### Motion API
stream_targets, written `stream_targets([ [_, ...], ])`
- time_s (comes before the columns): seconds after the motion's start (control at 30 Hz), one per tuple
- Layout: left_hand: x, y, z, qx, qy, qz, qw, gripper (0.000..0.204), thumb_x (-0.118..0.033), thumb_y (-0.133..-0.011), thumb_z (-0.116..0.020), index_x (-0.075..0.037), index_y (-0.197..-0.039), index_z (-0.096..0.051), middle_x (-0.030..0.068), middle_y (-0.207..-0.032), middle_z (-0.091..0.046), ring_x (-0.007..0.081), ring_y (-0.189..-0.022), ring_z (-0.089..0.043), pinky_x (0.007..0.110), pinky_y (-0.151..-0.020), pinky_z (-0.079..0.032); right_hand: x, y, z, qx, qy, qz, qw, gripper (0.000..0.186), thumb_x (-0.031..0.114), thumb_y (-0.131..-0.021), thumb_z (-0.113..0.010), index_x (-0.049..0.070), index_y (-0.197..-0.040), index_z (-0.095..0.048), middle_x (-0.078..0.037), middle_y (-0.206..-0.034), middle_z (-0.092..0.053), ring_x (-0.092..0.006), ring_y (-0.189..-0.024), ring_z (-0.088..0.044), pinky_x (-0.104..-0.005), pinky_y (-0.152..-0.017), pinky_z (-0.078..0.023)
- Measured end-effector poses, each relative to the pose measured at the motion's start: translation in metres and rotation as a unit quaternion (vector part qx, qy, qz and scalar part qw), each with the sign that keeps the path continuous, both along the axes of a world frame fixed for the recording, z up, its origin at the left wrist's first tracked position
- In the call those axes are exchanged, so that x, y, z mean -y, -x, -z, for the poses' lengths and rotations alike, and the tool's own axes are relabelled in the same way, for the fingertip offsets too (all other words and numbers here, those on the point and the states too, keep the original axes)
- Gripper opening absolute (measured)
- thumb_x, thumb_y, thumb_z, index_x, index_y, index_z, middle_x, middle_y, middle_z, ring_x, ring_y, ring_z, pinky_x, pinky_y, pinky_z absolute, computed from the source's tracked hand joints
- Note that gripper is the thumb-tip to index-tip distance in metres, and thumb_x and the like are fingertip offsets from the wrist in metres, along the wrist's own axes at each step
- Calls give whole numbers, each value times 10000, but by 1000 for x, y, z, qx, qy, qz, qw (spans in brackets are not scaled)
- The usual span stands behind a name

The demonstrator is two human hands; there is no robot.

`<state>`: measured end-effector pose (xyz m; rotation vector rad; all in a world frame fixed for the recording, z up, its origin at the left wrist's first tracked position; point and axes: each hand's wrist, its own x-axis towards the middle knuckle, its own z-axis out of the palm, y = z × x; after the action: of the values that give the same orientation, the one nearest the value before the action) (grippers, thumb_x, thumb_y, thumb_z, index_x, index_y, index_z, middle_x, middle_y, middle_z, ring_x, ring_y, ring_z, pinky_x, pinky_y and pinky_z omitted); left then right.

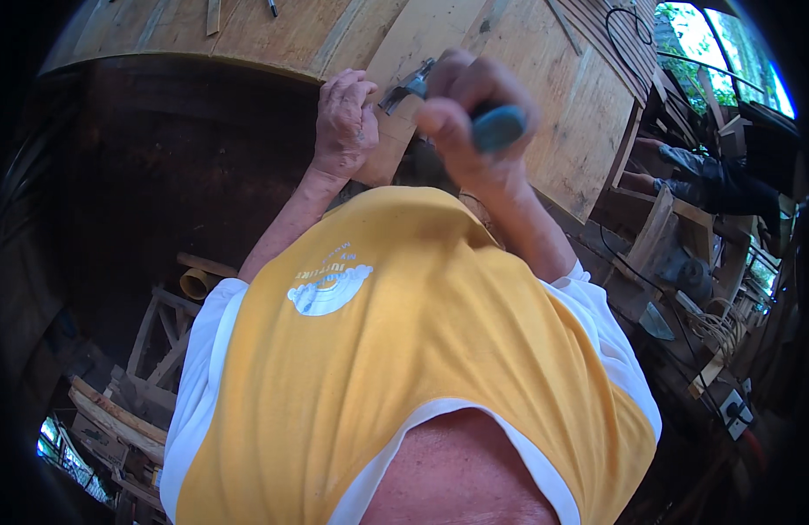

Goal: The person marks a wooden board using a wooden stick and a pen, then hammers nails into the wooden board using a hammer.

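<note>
My right hand (479,101) is closed round the teal grip of a claw hammer (408,87) and is a little blurred. The hammer's metal head juts out left of the hand, over a pale wooden plank (388,131); the grip's end shows below my fingers. Against the left edge of that plank, at the near edge of a wooden worktop (282,35), my left hand (345,118) is closed with curled fingers. What its fingers hold is hidden. The plank runs along the worktop and sticks out past its near edge toward my body.
Thin wood strips (213,16) and a black cable (627,26) lie on the worktop. A person's bent legs (693,171) show at the far right, near wooden framing. A power socket (735,411) with cords is at lower right. Timber frames (164,337) stand at lower left.
</note>
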<state>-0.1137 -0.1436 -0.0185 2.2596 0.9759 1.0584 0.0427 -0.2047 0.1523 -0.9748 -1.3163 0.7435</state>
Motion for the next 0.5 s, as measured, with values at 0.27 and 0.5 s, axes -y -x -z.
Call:
stream_targets([
  [0.27, 0, -3, -3, 7, -1, -2, 1000, 324, 7, -796, -671, -47, -1115, -646, 178, -1267, -617, 396, -1265, -544, 486, -1101, -439, -50, -59, 14, -225, -60, 152, 961, 227, 194, -1013, -690, 139, -838, -557, 37, -733, -549, -51, -685, -494, -269, -610, -413],
  [0.5, 5, -2, -10, 8, 5, -5, 1000, 277, -8, -789, -673, -47, -1063, -660, 201, -1265, -609, 413, -1254, -545, 495, -1095, -442, -21, -8, -5, -8, -40, 52, 998, 292, 141, -920, -817, 78, -829, -548, 3, -680, -518, -110, -610, -465, -284, -574, -380],
])
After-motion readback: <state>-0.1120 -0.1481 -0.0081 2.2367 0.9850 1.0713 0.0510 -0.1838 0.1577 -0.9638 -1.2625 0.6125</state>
